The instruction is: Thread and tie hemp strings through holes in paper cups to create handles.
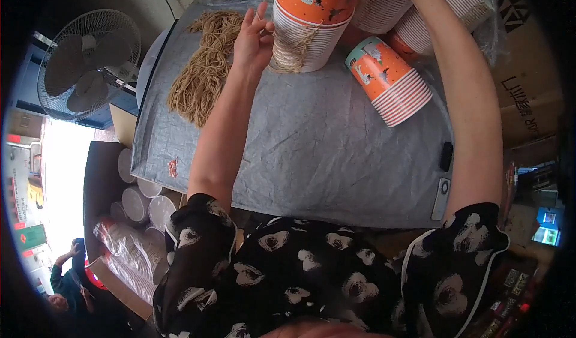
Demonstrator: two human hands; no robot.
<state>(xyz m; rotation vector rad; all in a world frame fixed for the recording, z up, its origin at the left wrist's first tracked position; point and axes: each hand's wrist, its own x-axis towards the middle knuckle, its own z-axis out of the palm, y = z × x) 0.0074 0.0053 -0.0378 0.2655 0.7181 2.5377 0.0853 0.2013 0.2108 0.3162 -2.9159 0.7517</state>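
A tall stack of orange paper buckets (313,5) with animal prints and white rims stands at the far middle of the grey-covered table (336,158). Loose tan twine (291,53) hangs against its lower left side. My left hand (255,41) is raised just left of this stack, palm turned up, some fingers stretched and others bent; I see nothing clearly held in it. A thick hank of the same twine (207,68) lies left of that hand. My right forearm (468,86) reaches past the far edge of the view, so the right hand is hidden.
A shorter bucket stack (390,80) lies on its side, right of the tall one. More nested buckets (456,8) lie behind, partly in clear plastic. A fan (90,65) stands at the left, above a carton (114,278) of wrapped buckets. A person (69,284) is at lower left.
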